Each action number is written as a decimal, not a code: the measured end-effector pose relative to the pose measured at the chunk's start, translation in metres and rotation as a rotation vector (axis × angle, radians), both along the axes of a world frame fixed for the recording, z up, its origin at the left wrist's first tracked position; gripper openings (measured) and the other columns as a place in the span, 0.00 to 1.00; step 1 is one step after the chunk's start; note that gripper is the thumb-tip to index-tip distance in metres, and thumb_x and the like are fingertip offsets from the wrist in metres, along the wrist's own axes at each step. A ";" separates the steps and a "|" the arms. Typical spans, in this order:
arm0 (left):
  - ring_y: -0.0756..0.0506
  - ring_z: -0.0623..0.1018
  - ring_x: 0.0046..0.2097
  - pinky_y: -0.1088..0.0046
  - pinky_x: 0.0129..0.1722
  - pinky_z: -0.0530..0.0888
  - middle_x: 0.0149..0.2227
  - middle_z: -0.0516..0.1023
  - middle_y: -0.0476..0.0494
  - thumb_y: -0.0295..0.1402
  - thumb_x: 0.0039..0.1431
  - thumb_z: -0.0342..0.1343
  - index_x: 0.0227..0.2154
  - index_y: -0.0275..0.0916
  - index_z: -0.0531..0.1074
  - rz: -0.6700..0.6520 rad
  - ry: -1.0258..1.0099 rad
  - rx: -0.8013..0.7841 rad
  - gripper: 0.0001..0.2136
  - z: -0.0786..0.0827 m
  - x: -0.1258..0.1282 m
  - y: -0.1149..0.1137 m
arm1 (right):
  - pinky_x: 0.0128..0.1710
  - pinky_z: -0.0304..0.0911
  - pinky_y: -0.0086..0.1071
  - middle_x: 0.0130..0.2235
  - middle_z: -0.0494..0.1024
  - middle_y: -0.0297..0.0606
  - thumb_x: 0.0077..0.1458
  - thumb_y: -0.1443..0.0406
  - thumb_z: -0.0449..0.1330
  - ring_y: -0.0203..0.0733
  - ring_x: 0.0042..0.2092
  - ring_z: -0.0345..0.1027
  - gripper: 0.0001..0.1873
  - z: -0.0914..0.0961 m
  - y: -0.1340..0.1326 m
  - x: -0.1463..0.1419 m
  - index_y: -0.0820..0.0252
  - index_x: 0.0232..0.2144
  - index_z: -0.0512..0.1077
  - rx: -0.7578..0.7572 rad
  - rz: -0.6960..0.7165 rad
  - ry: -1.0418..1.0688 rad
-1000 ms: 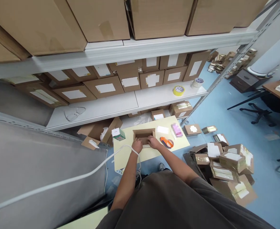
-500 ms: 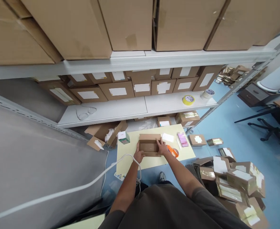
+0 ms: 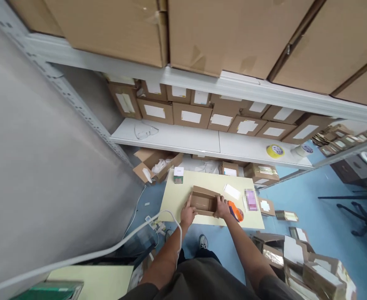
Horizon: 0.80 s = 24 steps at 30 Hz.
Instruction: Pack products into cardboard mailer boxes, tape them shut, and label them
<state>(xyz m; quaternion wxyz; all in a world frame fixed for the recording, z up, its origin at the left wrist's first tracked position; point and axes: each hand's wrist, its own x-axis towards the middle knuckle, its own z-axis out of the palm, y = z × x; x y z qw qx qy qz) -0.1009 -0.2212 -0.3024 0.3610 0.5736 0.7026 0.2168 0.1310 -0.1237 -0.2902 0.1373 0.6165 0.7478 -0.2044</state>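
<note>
An open-topped cardboard box (image 3: 203,203) rests at the front of the pale yellow table (image 3: 173,208). My left hand (image 3: 188,213) grips its left end, thumb along the near side. On the right end, my right hand (image 3: 221,207) has its fingers over the wall. Just right of that hand lies an orange tape dispenser (image 3: 235,211). Behind it are a white card or paper (image 3: 232,191) and a pink item (image 3: 251,200), blurred out. A small white-and-green box (image 3: 178,175) stands at the table's back left.
Shelving (image 3: 183,139) behind the table bears labelled cartons, eyeglasses (image 3: 146,132) and a yellow tape roll (image 3: 275,151). A white cable (image 3: 108,251) crosses in front of my left arm. Packed parcels (image 3: 322,275) are heaped at right. An open carton (image 3: 152,160) sits back left.
My view has swung left and tilted. Both hands keep hold of the cardboard box, which now sits a little nearer to me on the table.
</note>
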 end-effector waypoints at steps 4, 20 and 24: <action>0.28 0.76 0.68 0.47 0.69 0.73 0.75 0.70 0.38 0.25 0.60 0.65 0.30 0.41 0.83 0.065 0.017 0.000 0.06 0.004 -0.007 -0.040 | 0.70 0.58 0.62 0.77 0.55 0.62 0.33 0.60 0.82 0.80 0.76 0.53 0.66 0.002 -0.028 -0.005 0.53 0.73 0.61 -0.013 0.079 0.038; 0.27 0.69 0.73 0.45 0.73 0.69 0.81 0.58 0.46 0.31 0.67 0.64 0.36 0.44 0.85 0.797 0.223 0.057 0.05 0.072 0.076 -0.323 | 0.63 0.63 0.43 0.58 0.82 0.47 0.76 0.63 0.53 0.55 0.59 0.73 0.21 0.044 -0.143 -0.108 0.50 0.62 0.78 0.047 0.872 0.328; 0.30 0.70 0.71 0.46 0.73 0.69 0.79 0.62 0.46 0.32 0.66 0.65 0.38 0.45 0.86 0.993 0.258 0.032 0.04 0.090 0.095 -0.398 | 0.56 0.64 0.40 0.52 0.84 0.47 0.76 0.64 0.51 0.54 0.55 0.76 0.18 0.061 -0.206 -0.143 0.52 0.51 0.82 -0.019 1.147 0.331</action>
